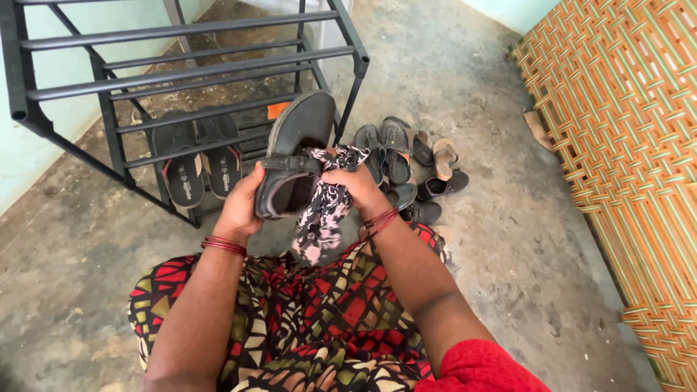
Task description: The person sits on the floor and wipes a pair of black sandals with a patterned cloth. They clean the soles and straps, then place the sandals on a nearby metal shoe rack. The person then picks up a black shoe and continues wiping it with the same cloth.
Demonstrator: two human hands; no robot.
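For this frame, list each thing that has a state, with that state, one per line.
Dark sandal: lifted, gripped by the left hand.
Patterned cloth: bunched in the right hand, against the sandal.
Shoe rack: upright, upper bars bare.
Black slippers: paired on the rack's low shelf.
Pile of footwear: loose on the floor beside the rack.

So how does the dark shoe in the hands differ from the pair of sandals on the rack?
The dark shoe is a single, closed-toe piece held up off the floor, gripped by the left hand; the right hand presses a patterned cloth to it. The sandals are an open pair lying flat, side by side, on the rack, untouched. Both are dark.
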